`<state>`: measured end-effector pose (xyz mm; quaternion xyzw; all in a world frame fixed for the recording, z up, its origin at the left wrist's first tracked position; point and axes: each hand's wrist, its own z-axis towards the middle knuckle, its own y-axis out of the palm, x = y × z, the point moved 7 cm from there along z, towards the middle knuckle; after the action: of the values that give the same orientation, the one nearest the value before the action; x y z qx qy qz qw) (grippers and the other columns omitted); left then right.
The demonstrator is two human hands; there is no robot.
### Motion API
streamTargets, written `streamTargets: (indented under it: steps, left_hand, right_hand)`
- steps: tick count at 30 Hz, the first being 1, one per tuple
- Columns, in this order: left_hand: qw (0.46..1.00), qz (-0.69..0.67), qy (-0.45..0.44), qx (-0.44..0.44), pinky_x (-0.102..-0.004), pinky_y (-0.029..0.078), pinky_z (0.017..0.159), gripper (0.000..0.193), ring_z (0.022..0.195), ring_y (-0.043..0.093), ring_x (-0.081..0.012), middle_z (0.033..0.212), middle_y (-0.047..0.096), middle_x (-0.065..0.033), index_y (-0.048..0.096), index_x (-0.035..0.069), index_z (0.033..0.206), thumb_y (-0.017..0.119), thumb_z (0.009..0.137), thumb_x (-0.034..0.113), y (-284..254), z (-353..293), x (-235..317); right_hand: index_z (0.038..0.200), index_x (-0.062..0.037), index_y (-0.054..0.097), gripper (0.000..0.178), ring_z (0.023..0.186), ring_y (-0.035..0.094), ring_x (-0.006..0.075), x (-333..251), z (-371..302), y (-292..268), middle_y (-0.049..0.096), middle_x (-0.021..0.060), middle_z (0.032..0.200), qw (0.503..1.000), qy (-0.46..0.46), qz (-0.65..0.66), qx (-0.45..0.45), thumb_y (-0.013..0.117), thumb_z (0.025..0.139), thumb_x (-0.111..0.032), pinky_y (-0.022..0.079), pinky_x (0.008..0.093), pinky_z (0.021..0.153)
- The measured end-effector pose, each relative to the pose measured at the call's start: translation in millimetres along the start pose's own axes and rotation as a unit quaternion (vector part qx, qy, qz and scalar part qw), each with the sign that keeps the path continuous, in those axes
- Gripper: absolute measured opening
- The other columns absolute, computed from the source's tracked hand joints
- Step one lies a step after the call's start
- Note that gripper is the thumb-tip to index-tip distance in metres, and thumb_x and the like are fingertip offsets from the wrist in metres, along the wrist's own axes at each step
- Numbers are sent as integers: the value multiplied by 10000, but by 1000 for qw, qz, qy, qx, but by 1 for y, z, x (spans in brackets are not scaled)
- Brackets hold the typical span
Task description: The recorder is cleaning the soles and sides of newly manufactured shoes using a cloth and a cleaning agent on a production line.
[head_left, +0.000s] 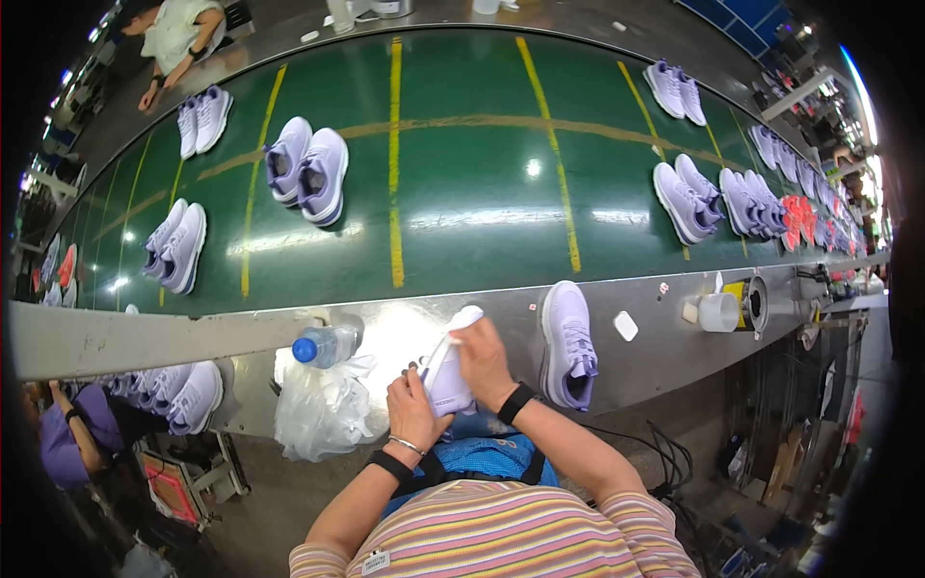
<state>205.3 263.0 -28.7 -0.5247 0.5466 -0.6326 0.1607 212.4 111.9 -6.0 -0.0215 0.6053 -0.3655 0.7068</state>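
Note:
A lavender sneaker (pixel 448 387) with a white sole is tilted on its side between my hands, just over the near metal ledge. Closed around its heel end is my left hand (pixel 411 412). My right hand (pixel 487 366) is closed at the forward part, its fingertips on the white sole; whether they also pinch something small is hidden. To the right, another lavender sneaker (pixel 567 337) stands on the ledge, its toe away from me.
Beyond the ledge runs a green conveyor belt (pixel 472 202) carrying several pairs of sneakers. A blue-capped bottle (pixel 332 347) and a plastic bag (pixel 323 409) lie left of my hands, near a pale beam (pixel 154 342). A white cup (pixel 718 313) stands right. Co-workers are at left.

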Motion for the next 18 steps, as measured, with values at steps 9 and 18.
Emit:
streamTargets:
  steps: [9,18]
  left_hand:
    - [1000,-8,18,15,-427,372,830,835,913,424,-369,990,425,-224,339,-77,1176,757,522,231,-7,2,-3]
    - [964,-251,-42,-81,-373,400,830,675,926,479,-302,989,485,-205,413,-79,1148,697,621,233,30,20,12]
  right_hand:
    - [890,-52,597,109,794,558,176,-22,-16,-92,561,79,843,981,142,130,-30,584,788,-17,445,279,696]
    - [1035,-59,573,262,884,537,269,167,-40,-279,557,115,983,939,220,-219,150,585,774,-48,425,349,790]
